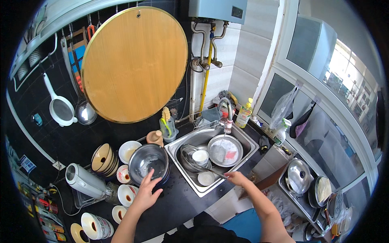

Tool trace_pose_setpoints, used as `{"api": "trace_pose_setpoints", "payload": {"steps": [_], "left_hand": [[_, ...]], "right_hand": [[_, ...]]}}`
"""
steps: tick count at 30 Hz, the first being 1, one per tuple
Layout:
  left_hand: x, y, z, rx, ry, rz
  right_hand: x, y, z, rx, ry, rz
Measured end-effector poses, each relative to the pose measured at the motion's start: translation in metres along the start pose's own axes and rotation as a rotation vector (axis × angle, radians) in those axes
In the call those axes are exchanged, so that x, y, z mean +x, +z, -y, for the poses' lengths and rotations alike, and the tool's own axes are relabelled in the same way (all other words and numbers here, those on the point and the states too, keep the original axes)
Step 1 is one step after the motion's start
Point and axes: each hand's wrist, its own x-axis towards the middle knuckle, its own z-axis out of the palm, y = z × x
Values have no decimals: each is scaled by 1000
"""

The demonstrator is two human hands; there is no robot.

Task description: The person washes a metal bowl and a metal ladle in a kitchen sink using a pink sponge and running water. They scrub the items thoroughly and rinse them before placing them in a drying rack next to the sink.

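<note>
My left hand (pixel 147 192) is over the counter at the near side of a steel bowl (pixel 146 158). Its fingers are stretched and spread, overlapping the bowl's rim; I cannot tell whether they touch it. At the sink's right edge, my right hand (pixel 236 178) is closed on the end of a long thin handle (pixel 218 173). That handle slants into the steel sink (pixel 199 192), and its far end is lost among the dishes. Beside it are a white cup (pixel 200 156) and a small pale bowl (pixel 206 178). Water runs from the faucet (pixel 227 126) into a sudsy round basin (pixel 234 161).
Left on the counter stand stacked tan bowls (pixel 103 158), stained white bowls (pixel 127 195) and a grey-white appliance (pixel 83 180). Behind the sink are a yellow dish-soap bottle (pixel 244 114) and a brush holder (pixel 168 130). A rack with lidded pans (pixel 299 175) stands right.
</note>
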Motion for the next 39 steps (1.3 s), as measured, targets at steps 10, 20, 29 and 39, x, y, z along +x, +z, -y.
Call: {"api": "trace_pose_setpoints", "payload": {"steps": [10, 20, 29, 39], "left_hand": [[58, 76, -3, 40, -211, -34], [164, 168, -47, 187, -320, -39], [168, 183, -15, 348, -387, -121], [213, 276, 18, -103, -293, 107]], "right_hand": [[114, 15, -96, -178, -57, 188], [251, 59, -323, -434, -156, 234], [294, 67, -238, -192, 131, 194], [260, 18, -218, -706, -135, 713]]}}
